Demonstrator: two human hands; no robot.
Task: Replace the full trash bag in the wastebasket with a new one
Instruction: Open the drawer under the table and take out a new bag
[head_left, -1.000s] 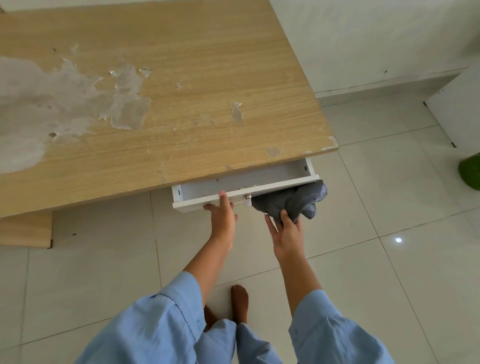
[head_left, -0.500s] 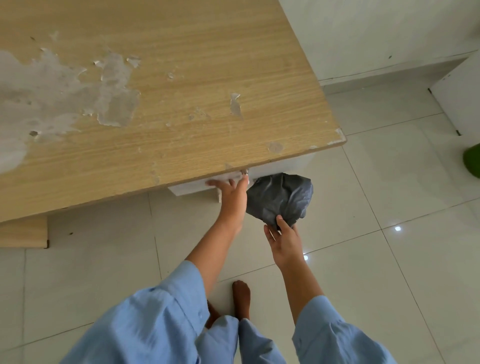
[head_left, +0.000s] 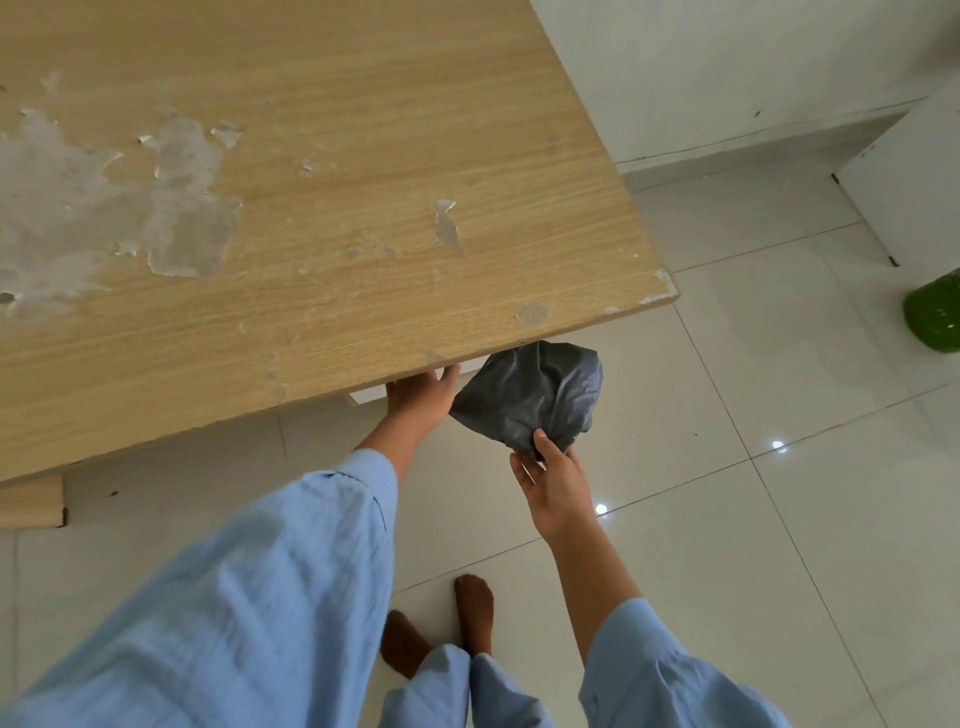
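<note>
While the fingers of the right hand pinch the lower end of a crumpled grey trash bag, the bag bulges up from that grip to just under the counter's front edge, clear of the floor. Beside it, touching its left side, the left hand reaches beneath the wooden counter, fingertips hidden by the edge, so their grasp cannot be told; a sliver of white drawer front shows beside that hand. Light blue sleeves cover both arms, bare feet stand on pale floor tiles, and a green object sits at the far right.
</note>
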